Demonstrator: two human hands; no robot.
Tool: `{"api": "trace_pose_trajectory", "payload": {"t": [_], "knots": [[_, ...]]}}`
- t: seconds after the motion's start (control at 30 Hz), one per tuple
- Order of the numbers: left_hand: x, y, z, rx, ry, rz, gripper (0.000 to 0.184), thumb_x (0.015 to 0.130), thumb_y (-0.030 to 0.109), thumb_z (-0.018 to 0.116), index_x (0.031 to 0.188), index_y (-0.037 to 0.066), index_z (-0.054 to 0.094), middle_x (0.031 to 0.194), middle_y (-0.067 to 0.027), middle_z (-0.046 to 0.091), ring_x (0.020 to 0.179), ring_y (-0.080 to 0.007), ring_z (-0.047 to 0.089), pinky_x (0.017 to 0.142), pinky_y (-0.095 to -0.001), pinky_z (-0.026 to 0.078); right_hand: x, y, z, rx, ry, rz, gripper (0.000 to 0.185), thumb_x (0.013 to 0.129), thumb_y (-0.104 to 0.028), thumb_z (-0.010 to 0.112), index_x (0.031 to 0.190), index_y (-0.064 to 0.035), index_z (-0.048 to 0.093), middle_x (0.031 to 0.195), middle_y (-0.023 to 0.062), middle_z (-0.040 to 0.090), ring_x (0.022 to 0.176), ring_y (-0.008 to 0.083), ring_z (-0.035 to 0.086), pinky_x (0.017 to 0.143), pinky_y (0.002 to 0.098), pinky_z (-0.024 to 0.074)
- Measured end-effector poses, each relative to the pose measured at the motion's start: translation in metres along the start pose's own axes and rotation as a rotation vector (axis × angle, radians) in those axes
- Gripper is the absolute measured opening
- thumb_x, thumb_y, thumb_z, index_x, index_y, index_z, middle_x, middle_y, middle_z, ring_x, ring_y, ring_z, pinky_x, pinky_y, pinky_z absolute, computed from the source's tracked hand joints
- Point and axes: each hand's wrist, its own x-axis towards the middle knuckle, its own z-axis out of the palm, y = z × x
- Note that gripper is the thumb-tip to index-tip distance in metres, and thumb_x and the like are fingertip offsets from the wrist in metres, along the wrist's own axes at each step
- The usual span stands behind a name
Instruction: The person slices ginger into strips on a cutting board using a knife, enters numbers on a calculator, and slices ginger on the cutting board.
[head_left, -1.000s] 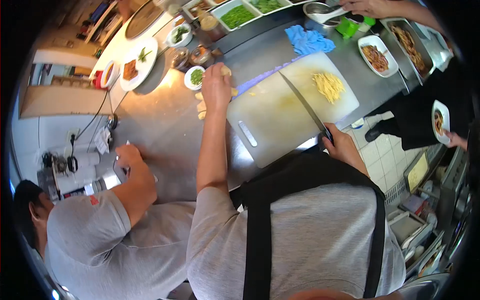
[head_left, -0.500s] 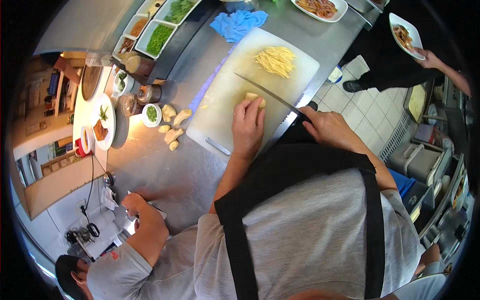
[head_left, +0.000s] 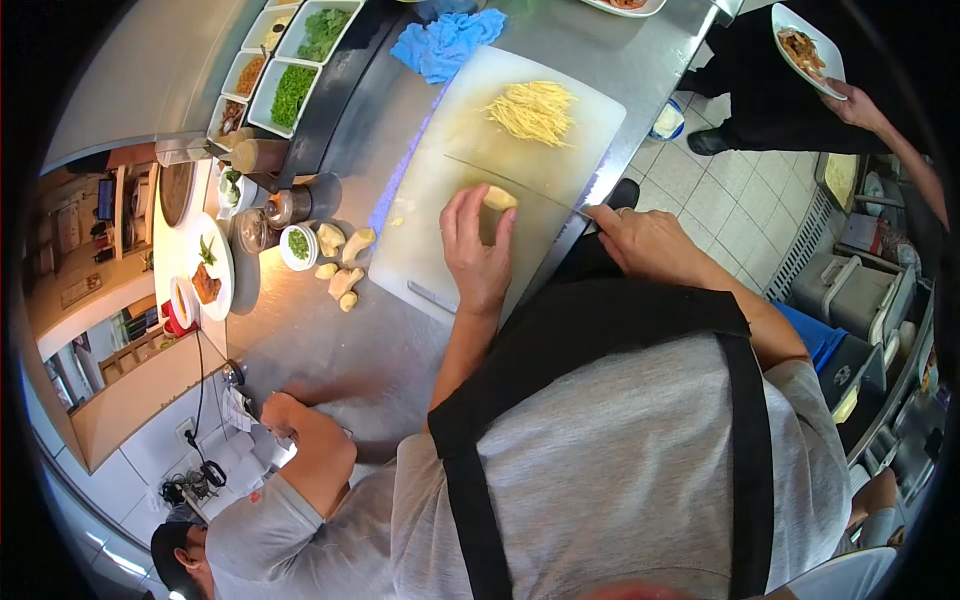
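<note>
A peeled piece of ginger point(head_left: 500, 198) lies on the white cutting board point(head_left: 430, 225). My left hand point(head_left: 476, 250) has its fingertips and thumb around that piece, with a gap below it. My right hand point(head_left: 645, 243) is wrapped round the handle of a knife point(head_left: 520, 190). Its long thin blade points left across the board, just beyond the ginger, and appears nearly edge-on. A heap of thin yellow ginger strips point(head_left: 532, 112) lies farther up the board. Several uncut ginger pieces point(head_left: 345, 272) rest on the steel counter left of the board.
A blue cloth point(head_left: 447, 45) lies beyond the board. Tubs of chopped greens point(head_left: 292, 95), a small cup of herbs point(head_left: 298, 247) and a plated dish point(head_left: 208, 270) are at left. One co-worker's hand point(head_left: 283, 412) is lower left; another person's hand point(head_left: 853, 108) holds a plate at right.
My left fingers have spread from over the ginger to its side, exposing more of it. The knife has turned more edge-on. The whole view has shifted slightly.
</note>
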Motion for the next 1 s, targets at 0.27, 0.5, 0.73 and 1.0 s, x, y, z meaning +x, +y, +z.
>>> {"api": "trace_pose_trajectory", "payload": {"t": [0.27,0.5,0.73,1.0], "knots": [[-0.003,0.004,0.006,-0.077,0.026,-0.08,0.037,0.08,0.008,0.076,0.114,0.002,0.063,0.114,-0.0161,0.059,0.111,-0.0313,0.056,0.092,-0.0384,0.048,-0.003,-0.007,-0.021,-0.02,0.018,-0.041,0.02,0.093,-0.023,0.056,0.104,-0.007,0.05,0.07,0.0161,0.064,0.059,0.0368,0.065,0.049,0.0471,0.0509],[-0.004,0.002,0.007,-0.081,0.031,-0.095,0.037,0.079,0.006,0.077,0.113,0.003,0.063,0.113,-0.0153,0.06,0.11,-0.0307,0.057,0.092,-0.038,0.048,-0.006,-0.004,-0.028,-0.053,-0.034,-0.03,0.02,0.093,-0.024,0.057,0.103,-0.0092,0.049,0.073,0.0145,0.064,0.058,0.035,0.065,0.046,0.0465,0.0507],[-0.004,0.002,0.008,-0.099,0.04,-0.115,0.038,0.077,0.004,0.078,0.112,0.002,0.064,0.114,-0.0154,0.059,0.108,-0.0303,0.058,0.091,-0.0376,0.049,-0.004,-0.003,-0.034,-0.055,-0.103,-0.021,0.02,0.092,-0.024,0.055,0.101,-0.0082,0.048,0.076,0.0168,0.064,0.063,0.0374,0.066,0.049,0.0483,0.0518],[-0.002,0.0,0.009,-0.143,0.045,-0.108,0.039,0.076,0.002,0.079,0.112,0.001,0.064,0.113,-0.0154,0.059,0.107,-0.0301,0.058,0.09,-0.0377,0.05,0.022,-0.014,-0.044,-0.053,-0.36,0.047,0.019,0.09,-0.017,0.052,0.102,-0.0032,0.045,0.076,0.0205,0.065,0.07,0.0392,0.068,0.056,0.0493,0.0524]]}}
